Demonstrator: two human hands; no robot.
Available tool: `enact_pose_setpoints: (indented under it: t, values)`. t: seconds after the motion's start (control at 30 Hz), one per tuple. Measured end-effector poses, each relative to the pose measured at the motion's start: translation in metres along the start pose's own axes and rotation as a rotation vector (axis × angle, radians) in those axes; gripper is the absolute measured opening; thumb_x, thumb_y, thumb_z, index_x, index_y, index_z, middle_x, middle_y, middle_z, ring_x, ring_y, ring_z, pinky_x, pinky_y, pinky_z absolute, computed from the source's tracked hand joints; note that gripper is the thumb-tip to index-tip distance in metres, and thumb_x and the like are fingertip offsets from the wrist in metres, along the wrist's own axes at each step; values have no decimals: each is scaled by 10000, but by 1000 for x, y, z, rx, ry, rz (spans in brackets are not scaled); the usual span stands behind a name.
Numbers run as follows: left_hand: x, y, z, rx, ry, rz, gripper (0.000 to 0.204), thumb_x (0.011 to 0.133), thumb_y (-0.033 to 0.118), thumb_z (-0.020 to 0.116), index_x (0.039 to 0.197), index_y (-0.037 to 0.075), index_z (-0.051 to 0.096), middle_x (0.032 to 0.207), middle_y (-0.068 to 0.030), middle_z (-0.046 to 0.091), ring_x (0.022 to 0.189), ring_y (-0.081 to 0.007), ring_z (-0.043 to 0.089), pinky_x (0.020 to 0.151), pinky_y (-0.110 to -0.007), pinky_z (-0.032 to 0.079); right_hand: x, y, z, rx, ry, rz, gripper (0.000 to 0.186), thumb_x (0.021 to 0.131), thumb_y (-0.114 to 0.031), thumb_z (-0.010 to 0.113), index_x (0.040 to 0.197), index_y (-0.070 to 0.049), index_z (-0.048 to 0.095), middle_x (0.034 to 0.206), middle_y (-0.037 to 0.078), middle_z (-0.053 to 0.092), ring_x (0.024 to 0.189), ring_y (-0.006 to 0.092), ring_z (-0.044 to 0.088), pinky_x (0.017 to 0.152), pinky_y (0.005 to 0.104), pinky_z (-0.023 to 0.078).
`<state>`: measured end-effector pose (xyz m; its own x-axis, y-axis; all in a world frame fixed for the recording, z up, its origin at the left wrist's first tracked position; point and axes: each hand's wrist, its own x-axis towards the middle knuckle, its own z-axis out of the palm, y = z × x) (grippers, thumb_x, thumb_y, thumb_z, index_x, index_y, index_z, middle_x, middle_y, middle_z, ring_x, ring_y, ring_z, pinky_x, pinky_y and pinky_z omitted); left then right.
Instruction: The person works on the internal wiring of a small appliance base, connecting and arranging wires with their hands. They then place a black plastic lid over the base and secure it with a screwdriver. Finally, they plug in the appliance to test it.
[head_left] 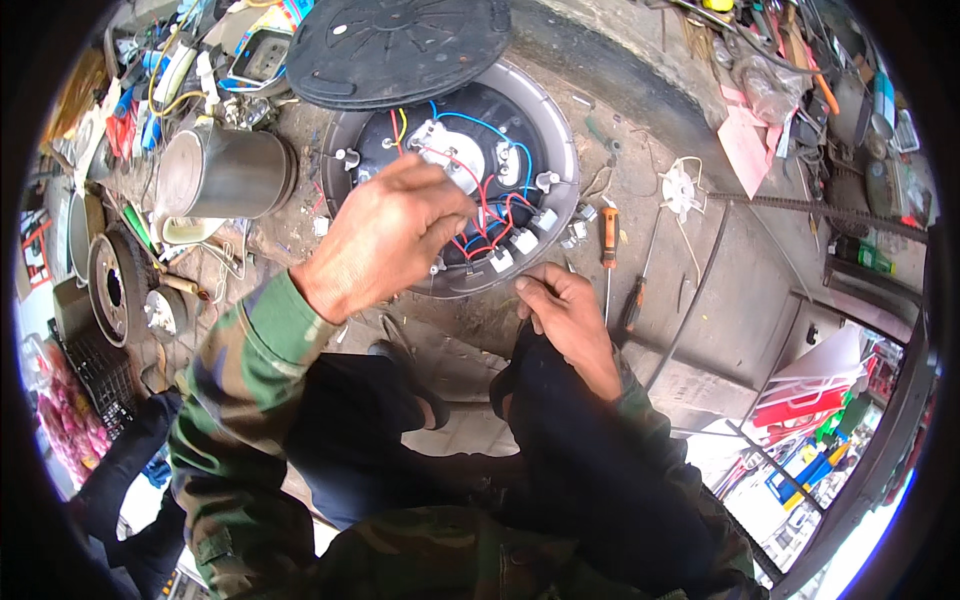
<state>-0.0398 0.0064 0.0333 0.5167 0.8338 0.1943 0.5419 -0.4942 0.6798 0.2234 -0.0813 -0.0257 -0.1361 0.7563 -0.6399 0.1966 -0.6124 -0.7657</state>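
An opened round grey appliance base (553, 110) lies on the ground in front of me. Red and blue wires (487, 195) cross its dark inside, and a row of white switch blocks (522, 240) lines its near right rim. My left hand (395, 225) hovers over the wiring, fingers bent and drawn together; what they pinch, if anything, is hidden. Close to the near right rim is my right hand (570, 315), thumb and fingers pressed together, their contents unclear. A black round cover (400, 50) rests tilted over the far edge of the base.
Right of the base lie an orange-handled screwdriver (609, 240) and another screwdriver (635, 300). A metal pot-like cylinder (225, 172) stands left, with a wheel-like rim (113, 288) nearer. Cluttered tools and parts fill both far sides. Another person's dark-clothed leg (125, 460) shows at lower left.
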Motion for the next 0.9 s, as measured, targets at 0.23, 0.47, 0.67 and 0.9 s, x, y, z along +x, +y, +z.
enact_pose_setpoints:
  t: [0.23,0.47,0.67,0.9]
  values:
    - [-13,17,36,66,-7,-155,136,908,158,794,994,54,782,941,-113,737,937,-362,669,846,-468,564,-2,-1,9,42,18,-15,176,1052,-107,710,1134,47,730,834,34,697,748,91,617,673,262,499]
    - [-3,21,47,-21,-18,-287,139,895,193,826,926,60,801,877,-141,738,902,-387,668,845,-483,543,-4,-9,15,87,-13,-26,183,1051,-86,697,1145,70,718,861,45,695,768,92,619,711,267,515]
    - [8,14,41,-94,-113,-357,184,887,220,846,905,43,801,874,-161,753,883,-385,686,855,-479,540,-2,3,15,92,-16,-82,183,1078,-152,683,1169,-4,739,825,11,688,664,50,539,605,237,429]
    - [11,12,33,-130,-197,-349,162,885,190,835,903,32,808,871,-158,744,879,-391,689,871,-479,539,-4,-7,16,133,-17,-28,180,1066,-76,671,1167,66,711,869,37,691,780,96,616,723,270,516]
